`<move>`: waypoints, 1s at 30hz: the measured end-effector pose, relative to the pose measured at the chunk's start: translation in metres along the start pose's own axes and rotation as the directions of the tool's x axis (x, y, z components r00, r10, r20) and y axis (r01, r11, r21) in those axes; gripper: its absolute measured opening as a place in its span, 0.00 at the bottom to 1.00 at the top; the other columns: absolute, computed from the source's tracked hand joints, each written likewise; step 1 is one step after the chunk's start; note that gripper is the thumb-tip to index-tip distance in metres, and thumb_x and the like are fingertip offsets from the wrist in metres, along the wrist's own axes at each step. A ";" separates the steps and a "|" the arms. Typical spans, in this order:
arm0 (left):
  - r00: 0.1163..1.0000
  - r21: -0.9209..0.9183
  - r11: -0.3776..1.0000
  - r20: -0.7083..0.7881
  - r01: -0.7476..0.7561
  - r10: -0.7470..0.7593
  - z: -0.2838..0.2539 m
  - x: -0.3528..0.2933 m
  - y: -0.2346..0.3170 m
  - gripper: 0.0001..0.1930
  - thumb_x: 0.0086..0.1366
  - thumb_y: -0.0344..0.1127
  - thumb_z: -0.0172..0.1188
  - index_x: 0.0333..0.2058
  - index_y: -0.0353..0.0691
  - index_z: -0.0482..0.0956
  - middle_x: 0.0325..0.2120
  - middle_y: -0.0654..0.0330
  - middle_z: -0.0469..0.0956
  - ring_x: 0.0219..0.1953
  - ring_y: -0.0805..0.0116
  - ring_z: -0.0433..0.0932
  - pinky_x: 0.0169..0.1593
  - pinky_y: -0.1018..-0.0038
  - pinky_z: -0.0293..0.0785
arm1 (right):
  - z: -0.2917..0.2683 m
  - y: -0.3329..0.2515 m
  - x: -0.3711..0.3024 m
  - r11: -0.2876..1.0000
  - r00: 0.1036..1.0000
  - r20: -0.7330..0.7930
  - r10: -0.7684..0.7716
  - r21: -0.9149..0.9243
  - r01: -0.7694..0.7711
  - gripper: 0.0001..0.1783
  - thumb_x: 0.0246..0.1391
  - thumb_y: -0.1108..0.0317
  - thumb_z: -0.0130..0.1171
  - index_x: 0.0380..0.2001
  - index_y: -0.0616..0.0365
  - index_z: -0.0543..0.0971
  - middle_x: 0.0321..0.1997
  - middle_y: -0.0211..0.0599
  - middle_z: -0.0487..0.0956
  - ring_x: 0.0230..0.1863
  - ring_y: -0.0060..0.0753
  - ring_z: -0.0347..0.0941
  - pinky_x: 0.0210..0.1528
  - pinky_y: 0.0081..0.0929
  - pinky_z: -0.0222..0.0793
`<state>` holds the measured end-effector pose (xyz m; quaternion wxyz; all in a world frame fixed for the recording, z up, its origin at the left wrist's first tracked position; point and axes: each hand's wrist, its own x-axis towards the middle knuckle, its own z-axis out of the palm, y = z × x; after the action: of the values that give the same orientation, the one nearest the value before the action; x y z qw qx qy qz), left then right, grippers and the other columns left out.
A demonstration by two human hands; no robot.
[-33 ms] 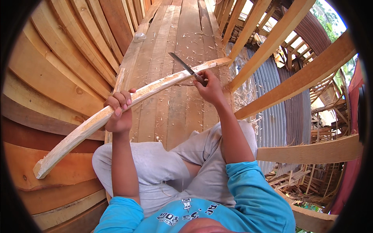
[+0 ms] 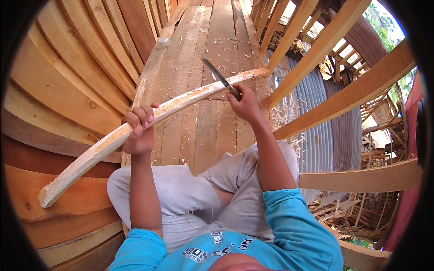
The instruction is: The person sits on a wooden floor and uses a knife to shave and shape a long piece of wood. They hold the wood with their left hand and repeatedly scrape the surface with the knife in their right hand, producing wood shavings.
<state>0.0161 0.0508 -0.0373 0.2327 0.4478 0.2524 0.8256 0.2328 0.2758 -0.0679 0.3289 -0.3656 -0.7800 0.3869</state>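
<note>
**A floor of long brown wooden planks (image 2: pixel 194 135), seen from above**

Curled pale wood shavings (image 2: pixel 282 108) dot the floor. Overlapping reddish-tan wooden boards (image 2: pixel 54 81) line the left side; slanting light-brown timber posts (image 2: pixel 339 104) stand on the right, with grey corrugated metal sheeting (image 2: pixel 314 140) beyond them. The seated person wears light-grey trousers (image 2: pixel 176 185) and a bright-blue shirt (image 2: pixel 298 230).

Compared with the earlier frame, the slim knife with a dark metal blade and brown handle (image 2: pixel 219 75) has shifted slightly to the right, its tip now a little farther from the person. The long, pale, peeled wooden pole with flattened faces (image 2: pixel 95 152) and the left hand (image 2: pixel 138 131) keep their positions.

The pole lies diagonally across the view, in front of the person. Its long axis runs from a blunt end at lower left, before the boards, to the far end at upper right, beside the foot of a post; it appears bowed. The knife's axis crosses the pole toward that far end, its tip pointing forward and left. The left hand is closed around the pole, fingers curled over it. The right hand (image 2: pixel 244 104) pinches the knife handle between thumb and fingers. Whether blade and wood touch cannot be told.
</note>
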 end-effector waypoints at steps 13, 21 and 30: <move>1.000 -0.016 1.000 -0.008 0.003 -0.003 -0.003 0.002 -0.001 0.10 0.53 0.38 0.59 0.22 0.47 0.65 0.22 0.65 0.65 0.33 0.67 0.68 0.60 0.52 0.61 | 0.014 -0.002 -0.001 0.986 0.954 0.269 0.135 0.063 -0.157 0.26 0.65 0.48 0.49 0.33 0.62 0.80 0.26 0.42 0.79 0.31 0.35 0.76 0.38 0.31 0.70; 0.998 -0.023 0.999 -0.054 0.022 -0.023 0.004 0.002 0.002 0.11 0.52 0.38 0.60 0.22 0.48 0.65 0.21 0.65 0.65 0.32 0.67 0.69 0.59 0.52 0.62 | 0.064 -0.020 -0.013 0.867 0.978 -0.208 -0.001 -0.488 -0.103 0.34 0.64 0.55 0.37 0.10 0.64 0.75 0.16 0.61 0.74 0.21 0.64 0.74 0.29 0.55 0.68; 0.999 -0.030 0.998 -0.023 0.049 -0.049 0.002 0.000 0.005 0.11 0.56 0.40 0.60 0.24 0.51 0.65 0.23 0.69 0.63 0.35 0.71 0.65 0.62 0.53 0.56 | 0.070 0.008 -0.003 0.825 0.912 -0.295 -0.284 -0.560 0.076 0.26 0.57 0.64 0.42 0.07 0.61 0.73 0.12 0.56 0.72 0.15 0.60 0.71 0.22 0.51 0.68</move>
<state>0.0173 0.0479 -0.0332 0.2563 0.4282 0.2541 0.8285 0.1810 0.2511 -0.1095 0.3879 -0.4318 -0.8131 0.0445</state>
